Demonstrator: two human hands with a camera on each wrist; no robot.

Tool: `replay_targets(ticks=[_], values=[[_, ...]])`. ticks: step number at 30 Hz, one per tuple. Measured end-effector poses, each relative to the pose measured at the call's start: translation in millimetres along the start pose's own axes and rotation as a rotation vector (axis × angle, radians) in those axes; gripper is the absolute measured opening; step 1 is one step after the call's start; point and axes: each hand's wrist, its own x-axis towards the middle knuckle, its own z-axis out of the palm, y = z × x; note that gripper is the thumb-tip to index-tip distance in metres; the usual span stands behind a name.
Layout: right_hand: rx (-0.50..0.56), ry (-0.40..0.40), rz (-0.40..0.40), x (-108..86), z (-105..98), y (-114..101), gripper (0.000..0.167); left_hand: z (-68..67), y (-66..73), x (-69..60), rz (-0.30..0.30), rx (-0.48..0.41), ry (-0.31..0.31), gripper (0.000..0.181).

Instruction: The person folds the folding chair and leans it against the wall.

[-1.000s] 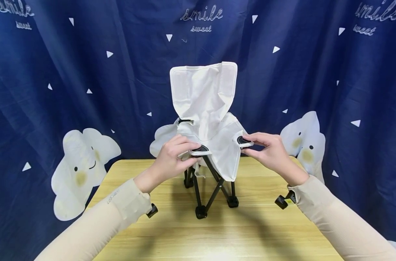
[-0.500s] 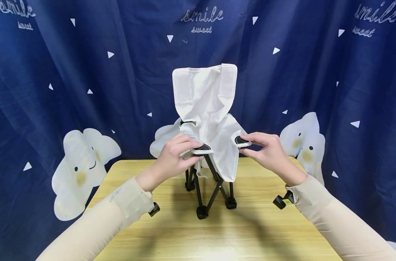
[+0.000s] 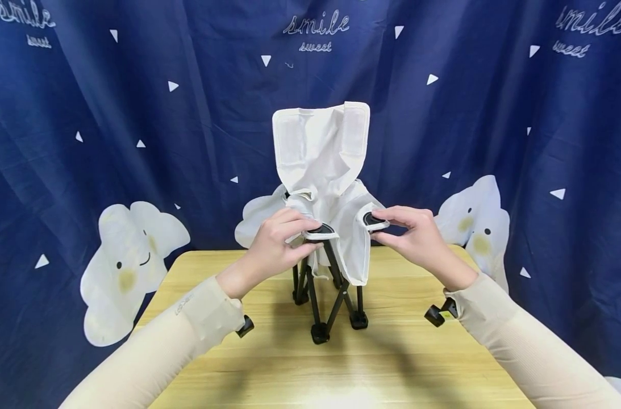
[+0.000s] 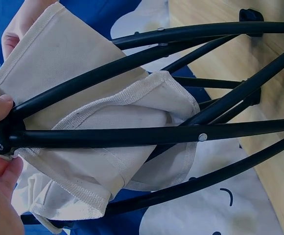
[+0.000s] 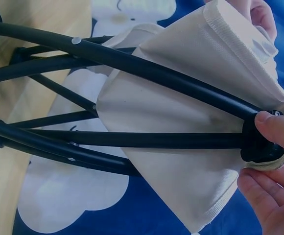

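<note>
Folding chair (image 3: 324, 193) with black legs and a white fabric cover stands on the desk (image 3: 249, 375), toward the far edge, between the two hands. Back panel (image 3: 322, 136) is upright, creased down its middle, with a stitched rectangular patch at each side. Legs (image 3: 338, 307) cross one another and sit close together at the bottom; the nearest foot (image 3: 320, 333) rests on the wood.

Left hand (image 3: 276, 241): thumb below, fingers above, pinching the left front corner (image 3: 324, 228) of the cover, which carries a black patch edged in white. Left wrist view: the grip is at a black joint (image 4: 6, 137) where two leg tubes meet; silver rivet (image 4: 202, 137) visible further along one tube.

Right hand (image 3: 415, 236): same kind of pinch, on the right front corner (image 3: 372, 218), also black-patched. Right wrist view: thumb against the black end cap (image 5: 262, 142), fingers beneath it at the fabric edge. The two corners are near each other, apart, with fabric sagging between and hanging below in a point.

Both forearms in beige sleeves (image 3: 151, 341). Behind: dark blue curtain (image 3: 218, 113) printed with white triangles, smiling clouds and the words "smile sweet"
</note>
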Motion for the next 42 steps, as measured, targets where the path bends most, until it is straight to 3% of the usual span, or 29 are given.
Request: replay_targets(ticks=[42], values=[[-0.032,0.001,-0.052,8.1,10.8,-13.2,0.045,8.4,1.4,9.6,0.002,0.006,0.001,0.033]])
